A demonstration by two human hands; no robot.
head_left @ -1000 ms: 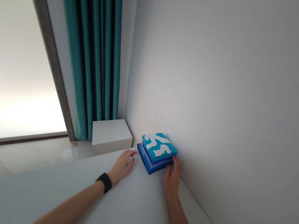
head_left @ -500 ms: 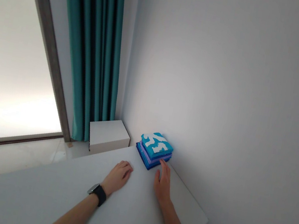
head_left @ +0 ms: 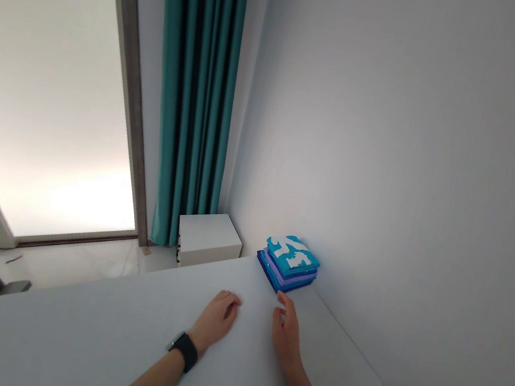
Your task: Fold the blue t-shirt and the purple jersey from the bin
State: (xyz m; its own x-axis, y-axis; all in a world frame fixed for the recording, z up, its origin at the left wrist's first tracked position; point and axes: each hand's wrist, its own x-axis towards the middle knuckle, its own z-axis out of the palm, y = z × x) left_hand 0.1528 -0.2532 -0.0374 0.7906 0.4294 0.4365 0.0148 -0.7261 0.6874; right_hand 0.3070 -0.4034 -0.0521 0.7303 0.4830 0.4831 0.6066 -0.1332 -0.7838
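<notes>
Resting palm down on the white counter (head_left: 66, 332), the left hand (head_left: 217, 318) is lying empty with its fingers loosely curled, a black watch (head_left: 184, 351) wrapped around that wrist. The right hand (head_left: 285, 337) is also lying open and empty, its fingers loosely spread, their tips just beside the near corner of a stack of folded cloths (head_left: 287, 265); whether they are touching it cannot be told. The stack is sitting at the counter's far edge against the wall (head_left: 394, 143), with a teal-and-white patterned piece on top. A white cabinet (head_left: 207, 239) is standing beyond the counter, before a teal curtain (head_left: 189, 96) hanging beside a bright frosted window (head_left: 43, 117).
</notes>
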